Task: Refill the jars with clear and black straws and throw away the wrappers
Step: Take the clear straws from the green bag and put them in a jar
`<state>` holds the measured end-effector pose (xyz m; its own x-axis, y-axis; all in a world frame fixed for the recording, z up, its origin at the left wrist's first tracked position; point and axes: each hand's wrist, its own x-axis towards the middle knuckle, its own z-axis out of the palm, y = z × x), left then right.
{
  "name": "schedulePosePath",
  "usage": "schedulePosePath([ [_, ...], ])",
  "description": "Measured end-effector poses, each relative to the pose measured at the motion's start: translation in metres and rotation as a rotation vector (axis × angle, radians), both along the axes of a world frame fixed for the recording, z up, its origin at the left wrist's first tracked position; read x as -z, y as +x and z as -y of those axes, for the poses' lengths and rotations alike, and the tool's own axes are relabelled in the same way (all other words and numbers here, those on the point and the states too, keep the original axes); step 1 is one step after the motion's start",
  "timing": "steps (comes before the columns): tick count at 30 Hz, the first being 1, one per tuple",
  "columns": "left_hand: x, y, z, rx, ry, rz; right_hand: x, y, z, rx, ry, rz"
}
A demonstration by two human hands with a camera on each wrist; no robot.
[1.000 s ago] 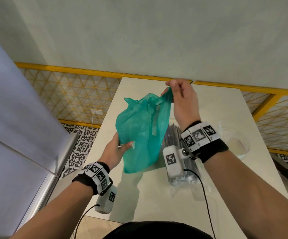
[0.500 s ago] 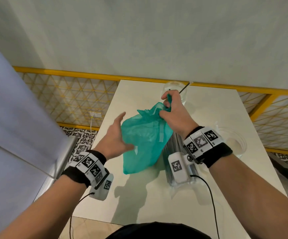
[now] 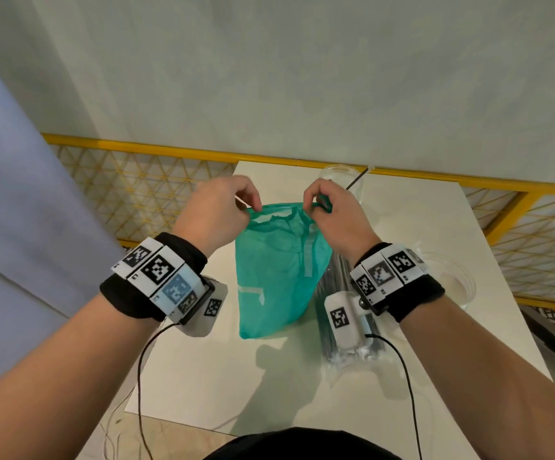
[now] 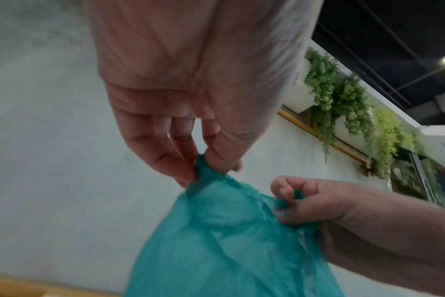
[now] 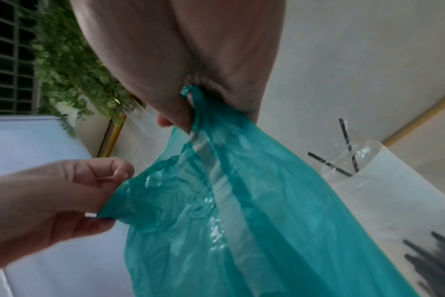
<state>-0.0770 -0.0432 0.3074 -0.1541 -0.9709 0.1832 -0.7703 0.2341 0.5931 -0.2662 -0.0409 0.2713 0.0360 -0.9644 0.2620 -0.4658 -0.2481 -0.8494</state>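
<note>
A teal plastic bag hangs over the white table, held up by its top edge. My left hand pinches the left side of the rim. My right hand pinches the right side, with a strip of the bag running into its curled fingers. A clear jar with black straws stands at the table's far edge behind the right hand. A wrapped bundle of black straws lies on the table under the right wrist. A second clear jar stands at the right.
A yellow lattice railing runs behind and beside the table, under a pale wall. A pale blue-grey panel stands at the left. Hanging green plants show high on the wall in the wrist views. Cables trail from both wrist cameras.
My left hand let go of the bag's lower side, rose and took the left top edge. The right hand came down, and the bag's mouth is now stretched between both hands.
</note>
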Motion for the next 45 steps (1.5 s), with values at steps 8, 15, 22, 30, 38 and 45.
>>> schedulePosePath([
  [8, 0.0, -0.004, -0.012, -0.023, -0.094, 0.334, -0.012, 0.009, -0.013, -0.031, 0.249, -0.564],
  [15, 0.011, -0.004, -0.024, -0.047, 0.155, 0.19, -0.003, -0.003, -0.023, -0.029, 0.487, -0.645],
  [22, 0.037, 0.012, -0.028, 0.04, 0.277, 0.367, 0.01, -0.011, -0.028, -0.061, 0.712, 0.016],
  [30, 0.046, 0.008, -0.025, -0.098, 0.492, -0.117, 0.035, -0.001, -0.024, -0.042, 0.893, 0.484],
  [38, 0.06, 0.009, -0.02, -0.271, 0.676, -0.406, 0.044, 0.005, -0.026, -0.006, 1.13, 0.365],
  [45, 0.06, 0.008, -0.023, -0.238, 0.824, -0.675, 0.043, 0.006, -0.032, -0.236, 1.069, 0.595],
])
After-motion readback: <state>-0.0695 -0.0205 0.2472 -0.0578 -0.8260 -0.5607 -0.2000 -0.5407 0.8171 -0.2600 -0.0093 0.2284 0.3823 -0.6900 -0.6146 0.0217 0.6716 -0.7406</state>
